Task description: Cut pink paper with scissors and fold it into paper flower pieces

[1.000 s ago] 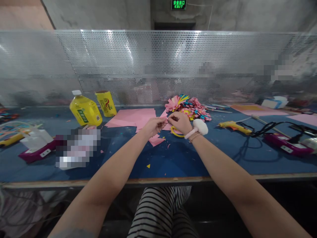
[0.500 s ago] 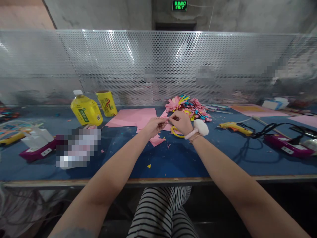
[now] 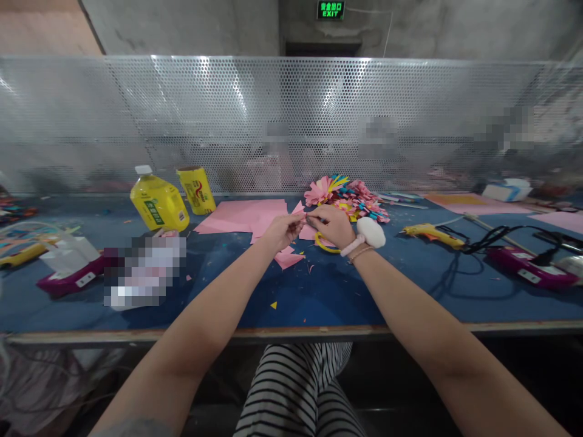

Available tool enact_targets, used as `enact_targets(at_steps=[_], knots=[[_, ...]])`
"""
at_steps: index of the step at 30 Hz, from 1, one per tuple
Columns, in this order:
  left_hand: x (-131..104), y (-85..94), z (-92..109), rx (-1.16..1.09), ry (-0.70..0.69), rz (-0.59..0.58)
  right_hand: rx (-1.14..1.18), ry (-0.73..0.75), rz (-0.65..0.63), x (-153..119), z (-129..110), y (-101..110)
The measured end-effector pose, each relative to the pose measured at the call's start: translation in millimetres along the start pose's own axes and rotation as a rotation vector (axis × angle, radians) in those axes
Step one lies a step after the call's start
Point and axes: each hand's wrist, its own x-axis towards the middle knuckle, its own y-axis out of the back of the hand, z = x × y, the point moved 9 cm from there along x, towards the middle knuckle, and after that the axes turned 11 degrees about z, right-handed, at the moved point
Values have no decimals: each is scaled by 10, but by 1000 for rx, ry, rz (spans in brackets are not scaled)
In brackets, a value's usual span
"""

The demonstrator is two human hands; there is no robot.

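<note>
My left hand (image 3: 285,230) pinches a small piece of pink paper (image 3: 299,209) in front of me, over the table. Close against it, my right hand (image 3: 334,223) has its fingers pinched together at the paper's right edge. A fluffy white band circles the right wrist. Beneath the hands lie pink paper sheets (image 3: 246,216) and a pink offcut (image 3: 289,260). Yellow scissor handles (image 3: 326,244) show partly under the right hand; the blades are hidden. Just behind sits a heap of pink, yellow and blue paper flowers (image 3: 350,197).
To the left stand a yellow liquid jug (image 3: 159,200), a yellow canister (image 3: 197,190) and a purple power strip (image 3: 73,274). On the right are a yellow glue gun (image 3: 435,235), black cables and another purple power strip (image 3: 531,267). A perforated metal screen (image 3: 237,121) rises behind the table.
The pink paper now stands up more above my left fingers. My right fingers have shifted slightly along its edge. Everything else on the table is still.
</note>
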Motion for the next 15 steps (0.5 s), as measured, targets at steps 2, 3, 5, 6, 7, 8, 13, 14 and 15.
enact_targets(at_steps=[2,3,5,6,7,8,13,14,15], knots=[[4,-4,-7,-28,19,9,-4,26,-7,-8,-9,-11],[8,-5,-12,-37,28,13,-8,38,-10,-14,-15,-18],[19,2,-19,-50,40,24,-32,62,-14,-25,-32,-33],[25,6,-21,-56,44,28,-50,76,-18,-31,-46,-44],[30,11,-22,-62,46,31,-71,90,-26,-37,-60,-60],[35,16,-21,-69,46,33,-94,103,-38,-44,-75,-79],[32,18,-7,-81,38,23,-181,170,-107,-65,-125,-162],[27,16,-8,-76,40,21,-189,189,-121,-69,-131,-170],[22,12,-12,-70,43,17,-192,209,-138,-75,-135,-177]])
